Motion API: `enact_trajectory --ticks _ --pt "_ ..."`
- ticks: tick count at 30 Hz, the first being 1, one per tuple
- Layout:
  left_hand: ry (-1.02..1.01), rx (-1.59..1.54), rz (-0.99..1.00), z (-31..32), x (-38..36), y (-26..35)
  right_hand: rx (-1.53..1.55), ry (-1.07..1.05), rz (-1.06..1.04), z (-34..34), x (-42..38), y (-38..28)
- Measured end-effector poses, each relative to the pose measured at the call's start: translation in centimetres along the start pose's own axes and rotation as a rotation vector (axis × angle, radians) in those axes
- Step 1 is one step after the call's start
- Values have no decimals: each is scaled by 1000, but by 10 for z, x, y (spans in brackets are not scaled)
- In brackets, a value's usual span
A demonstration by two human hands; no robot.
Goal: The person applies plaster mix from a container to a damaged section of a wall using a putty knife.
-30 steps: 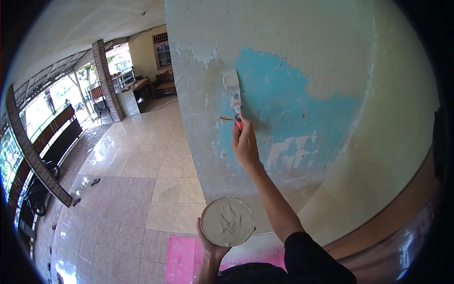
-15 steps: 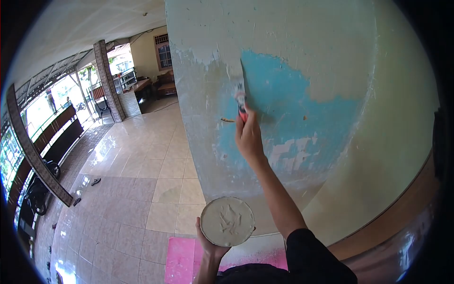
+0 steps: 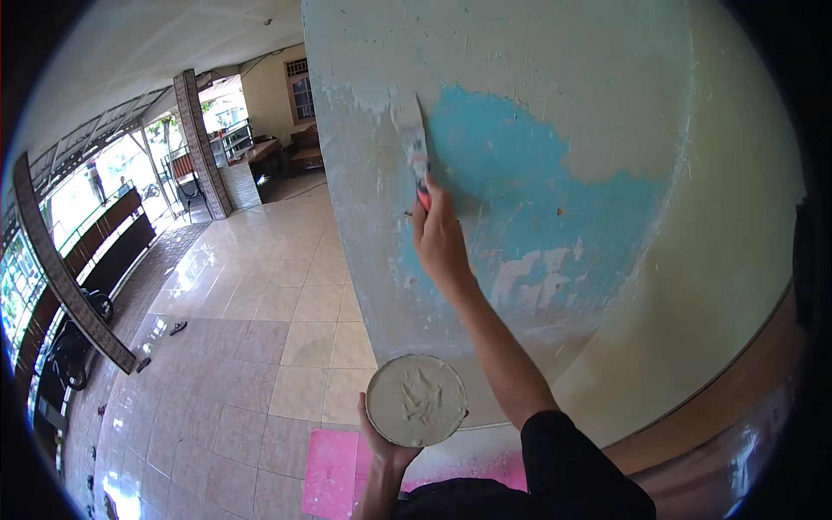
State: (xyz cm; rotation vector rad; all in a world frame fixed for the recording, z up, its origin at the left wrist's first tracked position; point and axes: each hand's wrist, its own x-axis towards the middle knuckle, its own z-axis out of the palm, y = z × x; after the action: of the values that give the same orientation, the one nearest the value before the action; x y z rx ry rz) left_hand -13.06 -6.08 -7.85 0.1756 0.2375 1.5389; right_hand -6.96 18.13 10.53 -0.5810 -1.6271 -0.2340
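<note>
My right hand (image 3: 444, 243) is closed around the red handle of a putty knife (image 3: 415, 152). The blade points up and lies against the wall (image 3: 607, 95), along the left edge of a bare blue patch (image 3: 498, 165). Pale filler coats the wall above and to the left of that patch. Low in front of me, my left hand (image 3: 387, 444) grips a round tub (image 3: 371, 418) from below and the left side. Thick greyish putty (image 3: 418, 394) with ridged marks fills it to near the rim. The fingers under the tub are mostly hidden.
A pink sheet (image 3: 329, 468) lies on the floor below the tub. Tiled floor (image 3: 251, 286) stretches left toward a pillar (image 3: 201, 143), wooden furniture (image 3: 260, 154) and a gate (image 3: 113, 230). A sandal (image 3: 178, 328) lies on the tiles. Along the right runs a brown edge (image 3: 693, 412).
My right hand and the putty knife have moved left and slightly up along the wall, off the blue area to its left edge. The tub has stayed nearly in place.
</note>
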Motion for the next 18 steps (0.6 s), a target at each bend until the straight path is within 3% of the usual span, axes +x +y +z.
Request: enact_trajectory --ticks 1,6,9,11,13,18 --pt "3 -3 0 0 -1 0 -70 21 -51 1 -25 5" --pt "38 26 34 5 -3 -2 170 -98 163 -22 -117 14" --pt "21 -1 38 5 -4 -4 451 -36 338 -54 -133 0" --pt "38 -22 32 11 -8 -5 463 -49 519 -90 -138 -11" --pt "61 -51 23 18 -10 -6 543 -23 557 -133 -134 -29" --pt "26 -67 -14 30 -10 -7 270 -452 674 -216 -133 -52"
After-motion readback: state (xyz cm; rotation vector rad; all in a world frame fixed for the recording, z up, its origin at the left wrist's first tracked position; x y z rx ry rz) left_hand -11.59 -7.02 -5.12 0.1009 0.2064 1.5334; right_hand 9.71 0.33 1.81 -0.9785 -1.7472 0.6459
